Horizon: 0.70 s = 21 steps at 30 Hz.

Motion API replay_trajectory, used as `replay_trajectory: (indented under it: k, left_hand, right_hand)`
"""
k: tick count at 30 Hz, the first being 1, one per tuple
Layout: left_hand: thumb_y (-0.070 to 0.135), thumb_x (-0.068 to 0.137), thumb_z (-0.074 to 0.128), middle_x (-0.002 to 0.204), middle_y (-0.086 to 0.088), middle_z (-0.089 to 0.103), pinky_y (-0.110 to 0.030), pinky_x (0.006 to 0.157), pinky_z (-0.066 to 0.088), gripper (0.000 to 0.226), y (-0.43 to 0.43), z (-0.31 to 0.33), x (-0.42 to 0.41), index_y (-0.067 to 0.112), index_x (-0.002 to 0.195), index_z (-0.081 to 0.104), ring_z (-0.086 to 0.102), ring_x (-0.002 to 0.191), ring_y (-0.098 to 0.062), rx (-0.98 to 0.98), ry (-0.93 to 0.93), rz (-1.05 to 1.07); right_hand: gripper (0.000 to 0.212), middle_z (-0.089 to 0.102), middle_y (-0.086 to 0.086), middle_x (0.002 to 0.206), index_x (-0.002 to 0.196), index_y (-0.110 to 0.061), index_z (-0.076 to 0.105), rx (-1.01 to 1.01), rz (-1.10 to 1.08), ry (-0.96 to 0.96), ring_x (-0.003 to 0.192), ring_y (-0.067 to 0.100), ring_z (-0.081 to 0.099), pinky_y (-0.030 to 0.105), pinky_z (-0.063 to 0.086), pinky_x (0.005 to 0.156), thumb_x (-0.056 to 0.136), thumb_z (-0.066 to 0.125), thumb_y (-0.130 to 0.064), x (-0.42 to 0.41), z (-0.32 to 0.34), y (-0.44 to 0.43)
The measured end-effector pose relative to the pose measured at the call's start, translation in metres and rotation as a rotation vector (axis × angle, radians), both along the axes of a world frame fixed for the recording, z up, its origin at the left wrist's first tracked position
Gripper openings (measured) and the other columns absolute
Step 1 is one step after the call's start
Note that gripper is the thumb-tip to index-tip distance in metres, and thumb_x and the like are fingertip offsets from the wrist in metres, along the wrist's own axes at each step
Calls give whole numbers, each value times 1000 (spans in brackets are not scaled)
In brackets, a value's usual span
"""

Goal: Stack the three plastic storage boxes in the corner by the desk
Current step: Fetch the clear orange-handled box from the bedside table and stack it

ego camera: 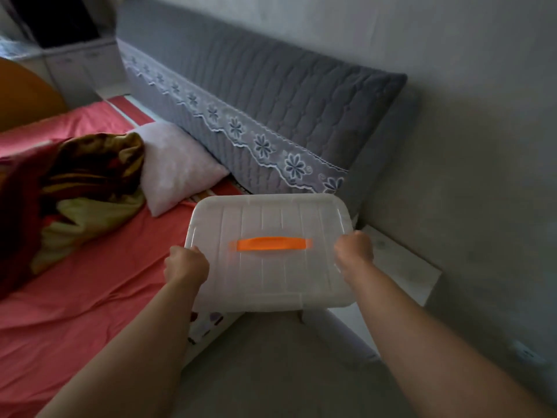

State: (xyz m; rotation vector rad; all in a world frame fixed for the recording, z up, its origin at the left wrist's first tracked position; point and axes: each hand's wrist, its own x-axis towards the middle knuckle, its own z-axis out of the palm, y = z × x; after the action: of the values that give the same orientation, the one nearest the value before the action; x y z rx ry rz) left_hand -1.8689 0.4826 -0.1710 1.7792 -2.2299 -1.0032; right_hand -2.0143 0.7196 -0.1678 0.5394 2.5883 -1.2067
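Two hands, left hand [186, 264] & right hand [354, 248], gripping 1 storage box [271, 273] (orange handle [272, 244]), 1 pillow [177, 165]

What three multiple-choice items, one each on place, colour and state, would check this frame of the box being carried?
1. Where is the white pillow?
A. on the red bed sheet
B. on the box lid
C. on the floor

2. What colour is the handle on the storage box?
A. blue
B. orange
C. black

3. How is the box held?
A. left hand only
B. by its handle
C. both hands at its sides

Answers: 1 A, it lies beside the headboard. 2 B, bright orange strip. 3 C, left hand and right hand grip opposite edges.
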Motion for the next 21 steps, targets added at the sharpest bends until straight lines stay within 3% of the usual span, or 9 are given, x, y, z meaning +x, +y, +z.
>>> replay_trajectory:
  k: [6, 12, 16, 18, 21]
  left_hand:
    - [27, 97, 43, 134, -30, 50, -49, 102, 43, 47, -48, 14, 100, -7, 130, 43, 49, 123, -47, 6, 15, 173]
    - [25, 97, 43, 133, -33, 50, -47, 102, 43, 48, -80, 17, 185, -11, 128, 44, 49, 122, -49, -18, 57, 331]
    - [25, 96, 43, 131, -33, 52, -46, 100, 43, 48, -86, 18, 227, -11, 128, 47, 51, 121, -48, -36, 61, 451]
    - [23, 97, 42, 132, -34, 52, -44, 99, 43, 47, -84, 21, 246, -13, 128, 47, 51, 122, -47, -42, 55, 514]
    - [21, 98, 42, 131, -35, 53, -43, 98, 43, 47, -78, 21, 274, -16, 126, 48, 52, 122, -48, -38, 47, 633]
  right_hand:
    - [44, 56, 23, 133, 131, 2, 49, -55, 135, -20, 118, 40, 55, 44, 48, 97, 91, 41, -16, 67, 9, -76]
    - [49, 52, 17, 138, 137, -6, 43, -128, 226, -4, 123, 38, 52, 45, 43, 103, 90, 41, -19, 119, 21, -145]
    - [32, 62, 8, 114, 121, -17, 54, -143, 393, 20, 100, 31, 61, 38, 51, 85, 91, 41, -20, 141, 26, -177]
    - [44, 64, 9, 119, 125, -11, 55, -153, 470, 6, 102, 32, 63, 42, 54, 86, 85, 41, -25, 149, 25, -193]
    - [42, 61, 13, 122, 130, -6, 51, -141, 573, -19, 108, 34, 60, 34, 47, 79, 90, 41, -13, 163, 28, -212]
